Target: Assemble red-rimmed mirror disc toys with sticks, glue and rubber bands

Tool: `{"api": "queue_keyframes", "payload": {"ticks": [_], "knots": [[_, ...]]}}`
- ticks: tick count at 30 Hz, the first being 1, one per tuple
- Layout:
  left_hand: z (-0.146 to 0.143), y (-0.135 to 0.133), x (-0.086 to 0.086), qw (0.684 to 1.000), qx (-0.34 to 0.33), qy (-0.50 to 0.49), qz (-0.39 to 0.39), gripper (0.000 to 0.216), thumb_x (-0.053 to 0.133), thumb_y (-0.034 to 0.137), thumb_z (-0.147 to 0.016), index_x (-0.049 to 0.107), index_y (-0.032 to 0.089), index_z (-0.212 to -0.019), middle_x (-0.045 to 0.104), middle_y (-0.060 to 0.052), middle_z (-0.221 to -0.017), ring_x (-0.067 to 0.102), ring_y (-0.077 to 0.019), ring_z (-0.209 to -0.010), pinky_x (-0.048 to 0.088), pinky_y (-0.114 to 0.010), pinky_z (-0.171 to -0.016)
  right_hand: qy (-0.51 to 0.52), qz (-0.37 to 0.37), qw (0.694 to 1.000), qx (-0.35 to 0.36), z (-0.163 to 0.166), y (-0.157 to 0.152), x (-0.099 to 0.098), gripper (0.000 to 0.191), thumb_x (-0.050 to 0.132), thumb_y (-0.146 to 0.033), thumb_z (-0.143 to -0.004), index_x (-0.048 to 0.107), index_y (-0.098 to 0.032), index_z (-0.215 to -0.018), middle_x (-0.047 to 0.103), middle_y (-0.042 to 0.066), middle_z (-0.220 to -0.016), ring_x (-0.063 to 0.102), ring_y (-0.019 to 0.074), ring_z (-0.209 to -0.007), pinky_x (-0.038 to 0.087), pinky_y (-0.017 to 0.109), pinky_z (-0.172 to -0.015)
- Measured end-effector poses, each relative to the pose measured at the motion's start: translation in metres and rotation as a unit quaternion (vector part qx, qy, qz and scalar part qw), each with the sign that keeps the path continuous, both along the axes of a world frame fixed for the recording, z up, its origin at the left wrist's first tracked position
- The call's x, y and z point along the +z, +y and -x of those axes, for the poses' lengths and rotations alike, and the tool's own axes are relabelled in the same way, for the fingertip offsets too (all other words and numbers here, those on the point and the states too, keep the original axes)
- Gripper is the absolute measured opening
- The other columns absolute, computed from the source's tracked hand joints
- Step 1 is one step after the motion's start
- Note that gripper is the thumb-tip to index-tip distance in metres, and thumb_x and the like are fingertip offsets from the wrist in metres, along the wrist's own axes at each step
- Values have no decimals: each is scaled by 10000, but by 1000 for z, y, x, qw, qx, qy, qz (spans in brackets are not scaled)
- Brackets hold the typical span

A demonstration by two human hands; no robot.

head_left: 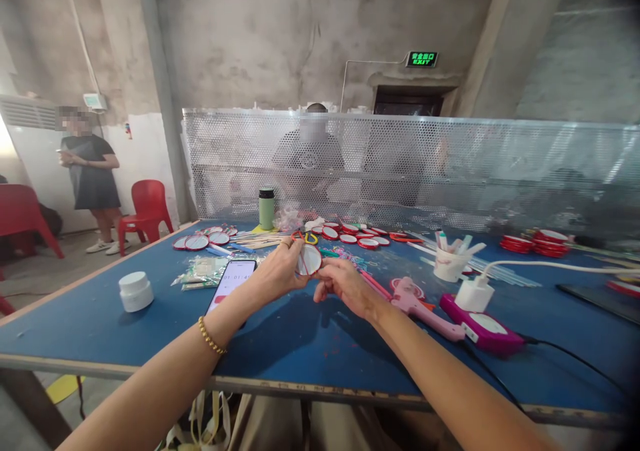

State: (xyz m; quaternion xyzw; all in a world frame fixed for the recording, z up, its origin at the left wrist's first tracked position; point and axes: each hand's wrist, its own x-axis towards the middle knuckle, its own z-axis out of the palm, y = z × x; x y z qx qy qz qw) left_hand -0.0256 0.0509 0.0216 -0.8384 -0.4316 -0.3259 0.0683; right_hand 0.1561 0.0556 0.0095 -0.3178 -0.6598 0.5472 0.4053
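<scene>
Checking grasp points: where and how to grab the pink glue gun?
I'd grip mid-handle, from above and the near side. The pink glue gun lies on the blue table, its slim handle slanting right and toward the near edge, away from the bulkier body. The handle's end sits close to the purple box, likely leaving fingers less room there.

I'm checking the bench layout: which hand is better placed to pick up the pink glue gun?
Probably the right hand: it is nearer the pink glue gun, which lies to its right, while the left hand grips the red-rimmed disc farther away.
</scene>
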Motion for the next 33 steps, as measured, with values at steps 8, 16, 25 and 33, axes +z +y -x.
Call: {"api": "queue_keyframes", "payload": {"ticks": [8, 16, 25, 33], "knots": [[-2, -3, 1, 1000, 28, 2, 12, 556, 660, 397, -809, 466, 129, -1255, 525, -171, -1163, 624, -300, -1014, 530, -431, -851, -58, -22, 997, -46, 8, -4, 1, 437, 516, -183, -709, 519, -130, -1143, 653, -31, -511, 672, 177, -462, 491, 244, -492], [-4, -2, 2, 996, 90, 2, 13, 487, 643, 391, -802, 490, 125, -1179, 538, -164, -1114, 632, -290, -982, 532, -404, -820, -52, -62, 990, -116, 14, 1, -9, 666, 520, -122, -718, 299, -139, -1346, 705, -22, -691, 686, 162, -463, 518, 240, -474], [-9, -2, 0, 983, 168, -70, -9, 531, 648, 391, -777, 470, 124, -1201, 551, -162, -1116, 634, -296, -987, 523, -384, -781, 10, -102, 977, -185, 14, 7, -11, 230, 685, -366, -735, 649, -158, -828, 663, -9, -567, 616, 128, -416, 459, 217, -425], [-7, 1, 1, 983, 154, -98, -12, 536, 655, 399, -766, 498, 112, -1190, 571, -157, -1070, 635, -299, -984, 523, -387, -799, 55, -149, 966, -205, 12, 7, -6, 227, 753, -387, -679, 729, -168, -733, 698, 46, -885, 507, 60, -448, 441, 242, -462]]}}
